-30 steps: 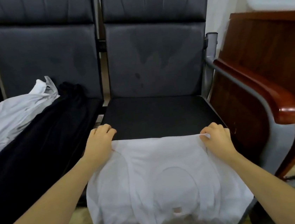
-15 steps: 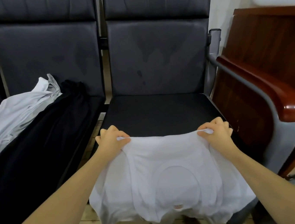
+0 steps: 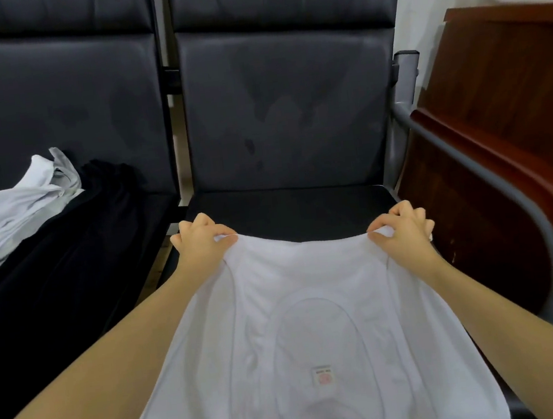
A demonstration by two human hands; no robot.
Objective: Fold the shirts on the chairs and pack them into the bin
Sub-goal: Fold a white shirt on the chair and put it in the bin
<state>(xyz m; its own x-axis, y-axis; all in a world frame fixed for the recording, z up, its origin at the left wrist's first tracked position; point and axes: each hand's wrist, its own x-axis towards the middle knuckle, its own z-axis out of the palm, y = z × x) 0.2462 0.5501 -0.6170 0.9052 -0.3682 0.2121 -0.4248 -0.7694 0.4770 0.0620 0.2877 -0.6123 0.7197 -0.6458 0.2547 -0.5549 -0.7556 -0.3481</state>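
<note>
A white shirt [image 3: 316,325] is stretched out over the front edge of the right-hand seat [image 3: 288,208], its far edge drawn taut across the seat and the rest running toward the camera and out of view at the bottom. A collar seam and a small label [image 3: 322,375] show through the fabric near the lower middle. The left hand [image 3: 203,243] pinches the far left corner of the shirt, fingers curled over the cloth and thumb beneath the fold. The right hand [image 3: 403,231] pinches the far right corner in the same manner, fingers bunched on a small gather of cloth. Both forearms reach in from the lower corners. The back half of the seat is bare black padding, with a dark backrest [image 3: 287,104] behind it showing faint blotches. On the adjoining seat to the left, a black garment [image 3: 49,256] is draped from the backrest over the front edge, and a crumpled white garment [image 3: 10,215] lies on it at the far left. A grey metal armrest frame [image 3: 462,160] with a glossy wooden top [image 3: 541,186] bounds the right side of the seat, and a wooden panel [image 3: 511,72] stands beyond it against a pale wall.
</note>
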